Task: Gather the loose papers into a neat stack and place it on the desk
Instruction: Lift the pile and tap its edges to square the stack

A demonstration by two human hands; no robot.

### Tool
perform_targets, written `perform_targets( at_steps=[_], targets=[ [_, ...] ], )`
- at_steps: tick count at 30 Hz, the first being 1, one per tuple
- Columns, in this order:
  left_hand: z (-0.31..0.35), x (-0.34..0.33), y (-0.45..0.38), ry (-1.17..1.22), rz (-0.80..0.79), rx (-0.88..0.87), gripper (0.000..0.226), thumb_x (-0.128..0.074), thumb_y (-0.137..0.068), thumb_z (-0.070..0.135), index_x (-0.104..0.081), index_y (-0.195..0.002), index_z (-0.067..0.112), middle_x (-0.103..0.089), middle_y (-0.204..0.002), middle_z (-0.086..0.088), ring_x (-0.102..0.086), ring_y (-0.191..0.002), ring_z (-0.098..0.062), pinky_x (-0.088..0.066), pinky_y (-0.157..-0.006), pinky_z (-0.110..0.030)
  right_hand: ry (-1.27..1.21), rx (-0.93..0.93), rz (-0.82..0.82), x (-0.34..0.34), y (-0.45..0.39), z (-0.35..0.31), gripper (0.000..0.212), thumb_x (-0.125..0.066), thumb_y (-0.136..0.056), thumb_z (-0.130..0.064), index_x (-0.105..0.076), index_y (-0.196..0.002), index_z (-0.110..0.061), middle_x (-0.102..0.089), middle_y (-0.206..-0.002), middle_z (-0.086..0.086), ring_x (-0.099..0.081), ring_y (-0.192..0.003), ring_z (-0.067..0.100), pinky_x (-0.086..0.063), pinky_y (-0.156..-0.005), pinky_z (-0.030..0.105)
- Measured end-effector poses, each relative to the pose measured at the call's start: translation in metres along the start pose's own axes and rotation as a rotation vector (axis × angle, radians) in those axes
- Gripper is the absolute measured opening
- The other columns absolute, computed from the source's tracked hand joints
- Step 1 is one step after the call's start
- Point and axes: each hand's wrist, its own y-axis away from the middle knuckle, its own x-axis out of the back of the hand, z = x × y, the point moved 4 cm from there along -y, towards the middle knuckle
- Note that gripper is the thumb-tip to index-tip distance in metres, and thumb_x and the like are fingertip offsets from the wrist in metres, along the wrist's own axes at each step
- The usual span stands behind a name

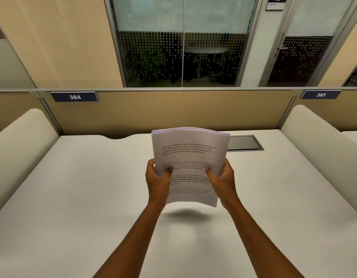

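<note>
Head view shows the stack of papers held upright above the white desk, clear of its surface with a shadow beneath it. Both hands grip it, the left hand pinching the left edge and the right hand the right edge, thumbs on the printed front sheet and fingers curled behind. Its top edge bows slightly.

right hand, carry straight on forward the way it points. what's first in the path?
Likely the grey cable hatch set in the desk, beyond the right hand holding the paper stack; depth is unclear.
</note>
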Motion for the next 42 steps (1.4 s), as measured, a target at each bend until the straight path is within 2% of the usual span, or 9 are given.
perform_targets(
  at_steps=[4, 10, 13, 17, 20, 26, 32, 37, 42],
  targets=[
    [-0.012, 0.002, 0.008, 0.010, -0.003, 0.000, 0.033, -0.068, -0.088, 0.011, -0.053, -0.107, 0.034, -0.065, -0.102, 0.010, -0.068, -0.086, -0.019, -0.054, -0.053, -0.011, -0.014, -0.008, 0.008, -0.002, 0.008, 0.012, 0.037, -0.067, -0.087, -0.016, -0.049, -0.114, -0.034, -0.062, -0.105, -0.007, -0.066, -0.090, 0.016, -0.057, -0.064, 0.020],
    [-0.049, 0.006, 0.026, -0.024, -0.041, 0.093, 0.032, -0.063, -0.092, 0.011, -0.054, -0.117, 0.028, -0.065, -0.109, 0.004, -0.066, -0.101, -0.021, -0.062, -0.073, -0.029, -0.020, -0.123, -0.002, -0.006, 0.026, 0.049, 0.038, -0.066, -0.088, -0.017, -0.048, -0.118, -0.031, -0.063, -0.111, -0.002, -0.064, -0.099, 0.018, -0.059, -0.074, 0.030],
    [-0.058, 0.006, 0.033, -0.042, -0.058, 0.118, 0.035, -0.060, -0.094, 0.008, -0.052, -0.121, 0.028, -0.064, -0.114, -0.001, -0.065, -0.105, -0.023, -0.062, -0.083, -0.040, -0.017, -0.144, -0.004, -0.007, 0.030, 0.056, 0.038, -0.067, -0.088, -0.017, -0.048, -0.119, -0.030, -0.063, -0.112, 0.000, -0.064, -0.099, 0.017, -0.059, -0.071, 0.026],
    [-0.059, 0.006, 0.033, -0.051, -0.056, 0.111, 0.032, -0.060, -0.094, 0.009, -0.053, -0.120, 0.027, -0.065, -0.114, -0.003, -0.065, -0.103, -0.024, -0.062, -0.081, -0.038, 0.000, -0.130, -0.012, -0.006, 0.029, 0.054, 0.039, -0.066, -0.088, -0.016, -0.049, -0.121, -0.027, -0.063, -0.112, 0.002, -0.064, -0.096, 0.013, -0.057, -0.067, 0.021],
    [-0.055, 0.007, 0.028, -0.064, -0.051, 0.102, 0.031, -0.060, -0.094, 0.011, -0.054, -0.122, 0.023, -0.065, -0.114, -0.004, -0.067, -0.101, -0.025, -0.062, -0.081, -0.043, 0.004, -0.114, -0.015, -0.005, 0.025, 0.049, 0.040, -0.066, -0.088, -0.014, -0.049, -0.122, -0.026, -0.062, -0.111, -0.001, -0.064, -0.096, 0.016, -0.059, -0.072, 0.027],
    [-0.054, 0.009, 0.023, -0.048, -0.047, 0.085, 0.032, -0.061, -0.094, 0.017, -0.056, -0.125, 0.019, -0.067, -0.111, -0.002, -0.069, -0.096, -0.022, -0.063, -0.077, -0.039, -0.018, -0.089, -0.008, -0.005, 0.024, 0.045, 0.039, -0.066, -0.088, -0.013, -0.049, -0.115, -0.034, -0.062, -0.105, -0.010, -0.065, -0.093, 0.013, -0.057, -0.062, 0.017],
    [-0.067, 0.008, 0.033, -0.068, -0.077, 0.113, 0.029, -0.061, -0.094, 0.014, -0.054, -0.120, 0.025, -0.065, -0.115, -0.004, -0.066, -0.102, -0.025, -0.061, -0.083, -0.043, 0.009, -0.179, -0.017, -0.008, 0.036, 0.069, 0.045, -0.066, -0.088, -0.010, -0.047, -0.126, -0.023, -0.060, -0.117, 0.002, -0.061, -0.104, 0.022, -0.058, -0.087, 0.041],
    [-0.064, 0.006, 0.025, -0.127, -0.113, 0.089, 0.030, -0.060, -0.095, 0.016, -0.056, -0.125, 0.015, -0.067, -0.115, -0.006, -0.068, -0.100, -0.024, -0.062, -0.080, -0.040, 0.029, -0.187, -0.022, -0.006, 0.031, 0.065, 0.041, -0.064, -0.089, -0.011, -0.046, -0.120, -0.028, -0.060, -0.115, 0.003, -0.062, -0.101, 0.022, -0.059, -0.082, 0.038],
    [-0.044, 0.005, 0.000, -0.198, -0.221, 0.017, 0.027, -0.060, -0.095, 0.015, -0.057, -0.121, 0.014, -0.068, -0.110, -0.004, -0.070, -0.095, -0.022, -0.062, -0.069, -0.024, -0.025, -0.174, -0.030, 0.002, 0.019, 0.052, 0.037, -0.065, -0.088, -0.013, -0.049, -0.117, -0.029, -0.063, -0.110, 0.001, -0.065, -0.094, 0.019, -0.060, -0.070, 0.031]
  ],
)
